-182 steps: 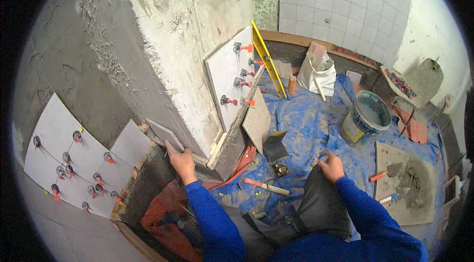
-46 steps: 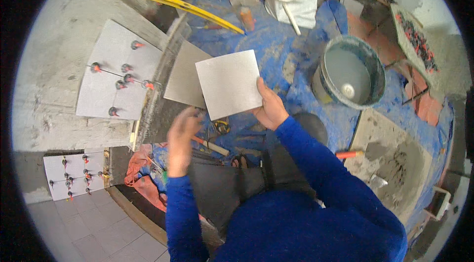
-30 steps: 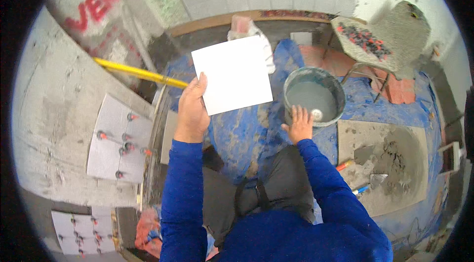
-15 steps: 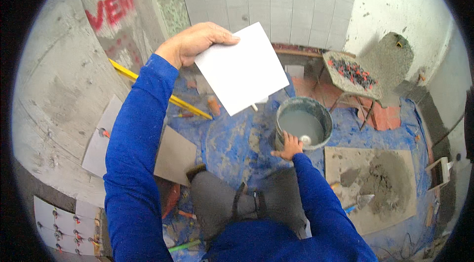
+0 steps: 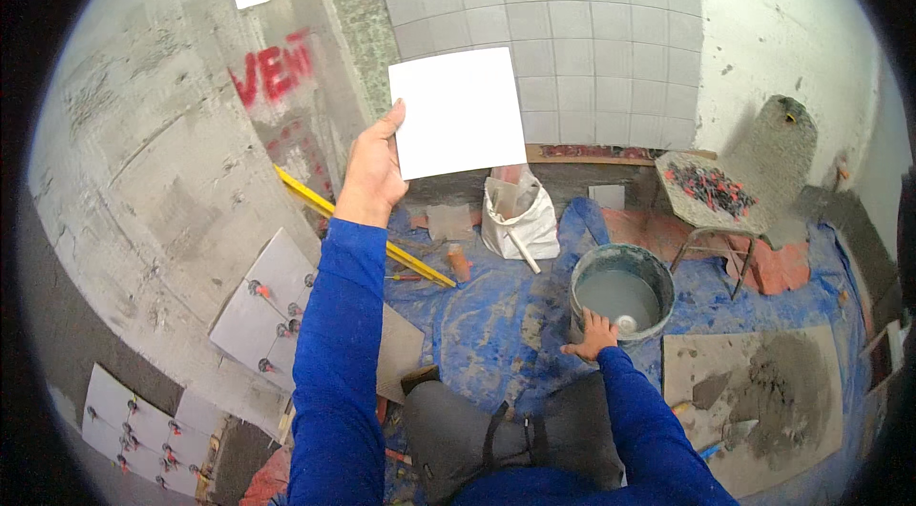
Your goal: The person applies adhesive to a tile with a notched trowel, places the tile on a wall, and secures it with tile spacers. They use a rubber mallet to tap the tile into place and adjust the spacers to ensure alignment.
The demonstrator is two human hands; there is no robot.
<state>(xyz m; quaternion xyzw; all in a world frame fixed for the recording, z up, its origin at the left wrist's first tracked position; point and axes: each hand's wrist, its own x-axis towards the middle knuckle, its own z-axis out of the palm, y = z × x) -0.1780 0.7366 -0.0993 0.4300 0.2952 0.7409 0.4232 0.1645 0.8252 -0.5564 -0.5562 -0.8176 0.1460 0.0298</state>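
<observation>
My left hand (image 5: 375, 167), raised on an outstretched arm, pinches a square white tile (image 5: 460, 115) at its left edge, thumb on the near face. The tile stands almost upright in front of the grey tiled wall (image 5: 544, 5). Lower right, my right hand (image 5: 593, 336) rests on the near left rim of a dark bucket (image 5: 574, 301), fingers spread over the rim and thumb stretched outward. Greyish liquid (image 5: 618, 291) fills part of the bucket. Near the fingertips is a small round pale spot I cannot identify.
A white sack (image 5: 534, 229) stands on the blue tarp (image 5: 477, 315). A yellow level (image 5: 420, 268) leans at left. Tiles with clips (image 5: 277, 315) cover the lower left wall. Right: a mortar-stained board (image 5: 692, 439) with a trowel (image 5: 739, 432), and a chair (image 5: 792, 139) holding red and black clips.
The tile has turned from slanted to nearly upright in my left hand. The view has tilted up, showing more wall and the sack. My right hand stays at the bucket rim.
</observation>
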